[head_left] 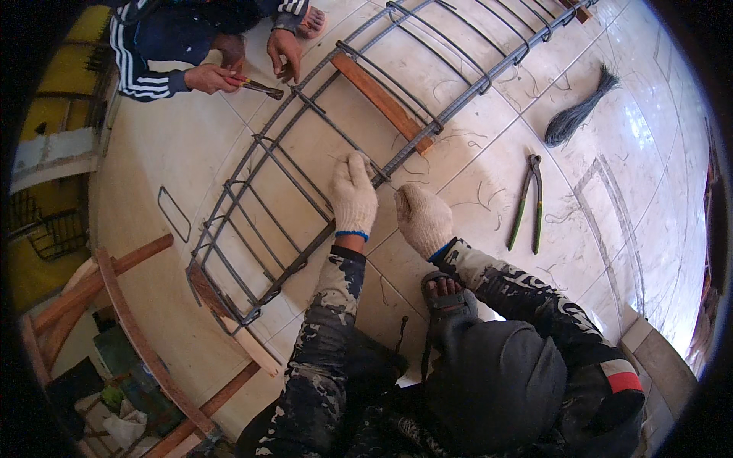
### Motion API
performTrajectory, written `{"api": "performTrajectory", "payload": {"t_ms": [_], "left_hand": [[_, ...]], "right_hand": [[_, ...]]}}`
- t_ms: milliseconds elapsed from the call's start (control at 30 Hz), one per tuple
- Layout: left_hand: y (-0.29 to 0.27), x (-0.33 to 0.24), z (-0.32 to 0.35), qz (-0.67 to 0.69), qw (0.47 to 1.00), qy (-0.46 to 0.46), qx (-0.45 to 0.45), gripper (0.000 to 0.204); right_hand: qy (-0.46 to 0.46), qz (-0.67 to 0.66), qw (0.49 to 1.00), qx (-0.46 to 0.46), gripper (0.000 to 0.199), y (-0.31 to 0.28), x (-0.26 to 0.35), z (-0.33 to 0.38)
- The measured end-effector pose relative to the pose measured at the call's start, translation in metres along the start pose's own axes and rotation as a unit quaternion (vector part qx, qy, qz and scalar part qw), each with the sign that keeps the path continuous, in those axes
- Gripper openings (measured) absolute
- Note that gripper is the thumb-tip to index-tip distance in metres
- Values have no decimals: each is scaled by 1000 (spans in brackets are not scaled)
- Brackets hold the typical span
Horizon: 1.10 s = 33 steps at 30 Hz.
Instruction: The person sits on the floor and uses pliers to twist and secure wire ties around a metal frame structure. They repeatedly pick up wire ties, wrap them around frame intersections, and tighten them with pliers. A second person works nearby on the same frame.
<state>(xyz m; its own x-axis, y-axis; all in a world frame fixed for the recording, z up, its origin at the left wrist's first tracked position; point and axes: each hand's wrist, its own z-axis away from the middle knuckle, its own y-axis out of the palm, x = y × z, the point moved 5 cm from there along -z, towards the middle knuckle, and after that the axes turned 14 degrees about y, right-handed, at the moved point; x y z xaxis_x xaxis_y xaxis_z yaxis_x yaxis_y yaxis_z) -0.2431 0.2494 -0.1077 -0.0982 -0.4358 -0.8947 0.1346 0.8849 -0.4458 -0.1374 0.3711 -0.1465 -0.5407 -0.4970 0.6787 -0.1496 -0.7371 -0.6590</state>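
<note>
Pale, glossy tiles [473, 179] spread under a long steel rebar cage [398, 159] lying aslant before the worker, ribbed bars ringed by thin rectangular hoops, a rough reddish wooden strip [385, 99] crossing it. At its near side, the left hand [353, 195], in cream knit, keeps its fingers close together; the right hand [425, 217] is curled just beside. Whether either grips anything, I cannot tell. Green-handled pincers [519, 214] lie to the right.

Pale tiled floor [569, 206], green-handled pincers [522, 204], dark wire bundle [573, 122], scattered wire scraps [499, 222], rectangular steel loop [175, 205]
</note>
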Motion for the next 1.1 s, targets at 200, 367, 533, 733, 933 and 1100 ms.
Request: {"api": "performTrajectory", "payload": {"t_ms": [200,367,533,733,933,1100], "left_hand": [[7,10,5,-22,997,69,34,26],[11,12,2,-65,995,20,67,31],[13,10,5,-62,994,68,51,28],[-2,25,15,-32,973,223,50,17],[4,-1,28,-188,907,371,61,18],[8,-6,29,-216,885,413,8,18]], "right_hand": [[60,-100,993,9,23,7,-7,2],[51,-147,988,6,23,-7,-9,4],[33,-187,981,33,15,-38,3,-10],[-305,156,937,65,7,-85,78,-66],[-292,249,910,157,14,-39,107,-133],[-293,371,862,181,13,8,109,-131]]}}
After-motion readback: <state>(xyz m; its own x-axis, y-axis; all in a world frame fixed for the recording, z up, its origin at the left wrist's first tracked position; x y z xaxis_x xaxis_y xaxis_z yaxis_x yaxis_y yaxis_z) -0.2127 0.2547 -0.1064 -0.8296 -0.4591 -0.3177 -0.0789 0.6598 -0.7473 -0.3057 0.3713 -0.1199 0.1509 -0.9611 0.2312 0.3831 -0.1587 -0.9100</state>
